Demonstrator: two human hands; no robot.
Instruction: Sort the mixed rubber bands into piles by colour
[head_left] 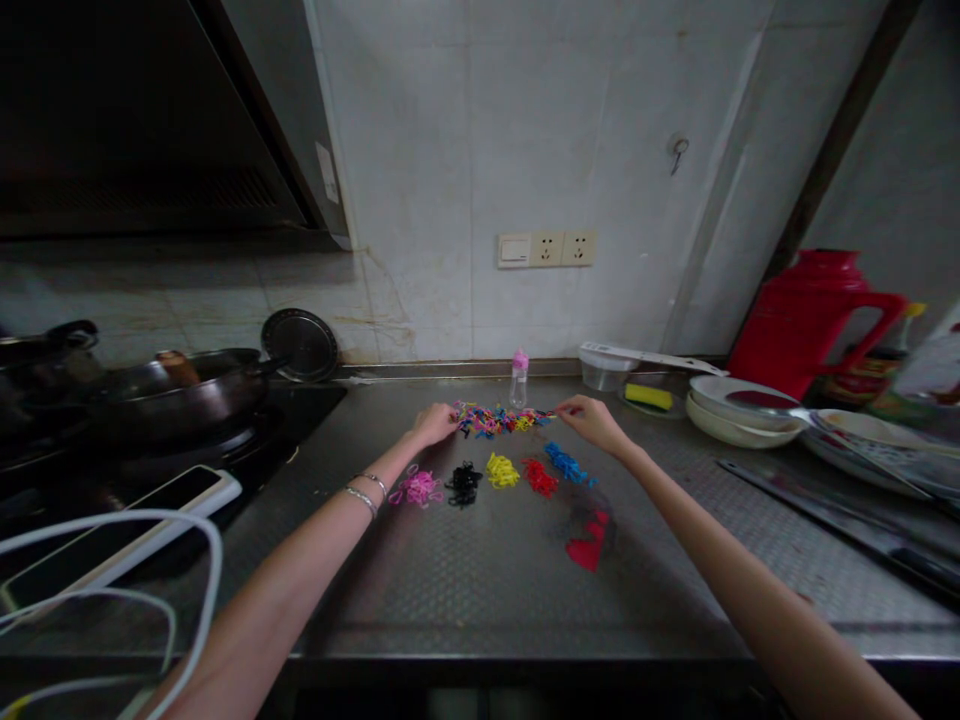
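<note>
A long heap of mixed-colour small rubber bands [495, 421] lies across the steel counter. At the heap's left end is my left hand [435, 426], fingers drawn together and touching it; what they pinch is too small to make out. My right hand [595, 422] is at the opposite end, its fingertips pinched on bands at the heap's edge. Nearer to me, sorted piles form a row: pink bands [421, 487], black bands [464, 484], yellow bands [502, 471], red bands [540, 478] and blue bands [568, 464]. Behind the heap stands a small clear bottle [519, 385] with a pink top.
On the left are a stove with a pan [202, 395], a white device [127, 540] and a white cable [214, 580]. To the right sit a plastic tub [604, 372], a yellow sponge [649, 398], stacked bowls [739, 430], a knife [810, 505] and a red thermos jug [795, 325].
</note>
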